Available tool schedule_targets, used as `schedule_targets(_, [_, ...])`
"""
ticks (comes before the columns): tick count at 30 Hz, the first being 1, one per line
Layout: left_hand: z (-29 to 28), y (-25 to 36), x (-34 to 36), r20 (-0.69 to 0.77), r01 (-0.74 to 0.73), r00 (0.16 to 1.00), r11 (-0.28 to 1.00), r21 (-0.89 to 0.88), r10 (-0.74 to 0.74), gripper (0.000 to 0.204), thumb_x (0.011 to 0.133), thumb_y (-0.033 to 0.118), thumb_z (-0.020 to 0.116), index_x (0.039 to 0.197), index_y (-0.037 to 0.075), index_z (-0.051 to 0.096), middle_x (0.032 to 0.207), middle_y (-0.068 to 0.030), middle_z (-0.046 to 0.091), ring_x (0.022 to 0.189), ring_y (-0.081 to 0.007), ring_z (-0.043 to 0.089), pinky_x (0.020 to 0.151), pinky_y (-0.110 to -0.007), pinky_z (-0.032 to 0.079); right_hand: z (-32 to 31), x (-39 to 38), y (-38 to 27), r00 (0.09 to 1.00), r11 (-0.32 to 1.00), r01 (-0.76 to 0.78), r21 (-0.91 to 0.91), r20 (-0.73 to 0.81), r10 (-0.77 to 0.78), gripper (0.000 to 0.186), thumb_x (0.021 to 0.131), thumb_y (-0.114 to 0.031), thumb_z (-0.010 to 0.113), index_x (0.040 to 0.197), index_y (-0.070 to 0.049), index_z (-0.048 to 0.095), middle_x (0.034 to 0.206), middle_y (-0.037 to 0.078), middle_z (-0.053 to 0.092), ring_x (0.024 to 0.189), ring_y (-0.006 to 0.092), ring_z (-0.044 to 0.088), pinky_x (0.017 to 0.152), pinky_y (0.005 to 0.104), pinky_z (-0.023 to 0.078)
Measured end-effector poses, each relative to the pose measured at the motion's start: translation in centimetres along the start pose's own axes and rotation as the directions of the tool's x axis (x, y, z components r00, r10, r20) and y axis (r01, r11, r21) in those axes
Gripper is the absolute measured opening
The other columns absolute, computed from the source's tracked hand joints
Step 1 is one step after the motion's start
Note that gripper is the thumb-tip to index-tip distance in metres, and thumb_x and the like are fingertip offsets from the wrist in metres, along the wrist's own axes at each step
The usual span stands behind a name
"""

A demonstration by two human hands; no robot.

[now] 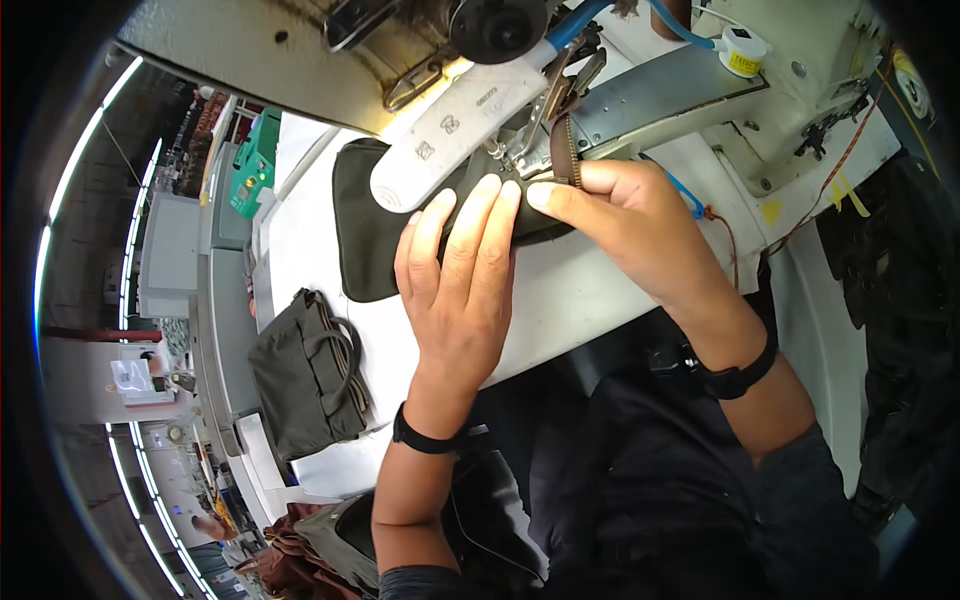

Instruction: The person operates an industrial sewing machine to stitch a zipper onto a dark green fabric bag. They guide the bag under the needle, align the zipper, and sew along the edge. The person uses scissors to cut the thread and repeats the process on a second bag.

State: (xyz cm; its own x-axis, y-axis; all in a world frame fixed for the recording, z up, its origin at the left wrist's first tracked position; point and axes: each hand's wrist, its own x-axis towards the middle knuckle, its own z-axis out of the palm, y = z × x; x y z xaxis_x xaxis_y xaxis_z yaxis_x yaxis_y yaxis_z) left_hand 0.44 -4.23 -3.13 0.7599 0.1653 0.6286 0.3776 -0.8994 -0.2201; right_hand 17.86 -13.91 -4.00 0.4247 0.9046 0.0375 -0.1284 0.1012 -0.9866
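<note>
My left hand (462,270) lies flat with its fingers stretched out on a dark olive fabric piece (365,235), the fingertips just short of the needle area. With thumb and forefinger my right hand (650,225) pinches a brown zipper (566,148) at the fabric's edge. The zipper runs up from this pinch beside the presser foot (510,160) of a sewing machine. The machine's pale rounded guard (450,135) hangs over the fabric and hides part of it. Between my hands the fabric reaches the foot; the needle tip is too small to make out.
A folded dark olive bag piece with handles (310,380) lies on the white table (570,290) at the left. Brown and grey fabric (310,550) is heaped below it. A green box (255,165) stands at the far left; a red-tipped blue tool (690,200) lies behind my right hand.
</note>
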Motion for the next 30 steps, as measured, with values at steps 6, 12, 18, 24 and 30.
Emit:
schedule_targets(6, [0.5,-0.9,-0.1,-0.054,-0.111,0.992,0.992,0.057,0.114,0.036,0.093,0.013,0.069,0.128,0.01,0.074,0.136,0.0003,0.068,0.128,-0.0237,0.055,0.106,-0.04,0.046,0.6,-1.0,2.9,0.956,0.944,0.271,-0.187,-0.065,-0.287,0.024,0.101,-0.015,0.07,0.117,0.003,0.073,0.103,0.003,0.075,0.096,0.0054,0.062,0.088,0.0245,0.05])
schedule_targets(12, [1.2,0.2,-0.7,-0.067,-0.075,0.994,0.989,0.126,0.084,0.036,0.095,0.012,0.066,0.13,0.012,0.072,0.134,-0.0008,0.068,0.124,-0.0208,0.058,0.105,-0.039,0.046,1.2,-0.2,4.7,0.963,0.96,0.262,0.102,-0.096,-0.252,0.026,0.103,-0.02,0.067,0.098,0.005,0.071,0.077,-0.002,0.064,0.077,0.0034,0.052,0.069,0.0267,0.047])
schedule_targets(18, [0.0,0.9,0.1,-0.033,0.0,0.999,0.999,-0.054,-0.001,0.048,0.082,0.004,0.069,0.13,0.01,0.07,0.131,-0.0052,0.069,0.119,-0.0236,0.062,0.104,-0.041,0.046,1.7,-1.7,1.2,0.976,0.979,0.184,0.088,-0.132,-0.171,0.033,0.103,-0.018,0.064,0.079,0.004,0.061,0.067,-0.006,0.05,0.07,0.0014,0.041,0.057,0.0257,0.037])
schedule_targets(24, [-1.2,0.8,1.2,0.003,0.059,0.998,0.974,-0.217,-0.059,0.065,0.068,0.002,0.077,0.132,0.007,0.067,0.13,-0.0082,0.07,0.118,-0.0288,0.064,0.103,-0.041,0.046,1.3,-1.1,0.3,0.978,0.983,0.174,0.058,-0.13,-0.165,0.033,0.101,-0.015,0.064,0.073,0.002,0.058,0.064,-0.006,0.048,0.064,0.0013,0.039,0.053,0.0255,0.034])
schedule_targets(30, [-1.0,0.6,1.5,-0.005,0.076,0.997,0.964,-0.255,-0.08,0.063,0.069,0.004,0.078,0.131,0.006,0.068,0.128,-0.009,0.07,0.115,-0.0284,0.064,0.1,-0.041,0.048,1.2,-0.2,0.1,0.973,0.982,0.182,0.047,-0.155,-0.173,0.037,0.099,-0.015,0.065,0.068,0.001,0.055,0.06,-0.006,0.046,0.062,0.0014,0.037,0.052,0.0264,0.033])
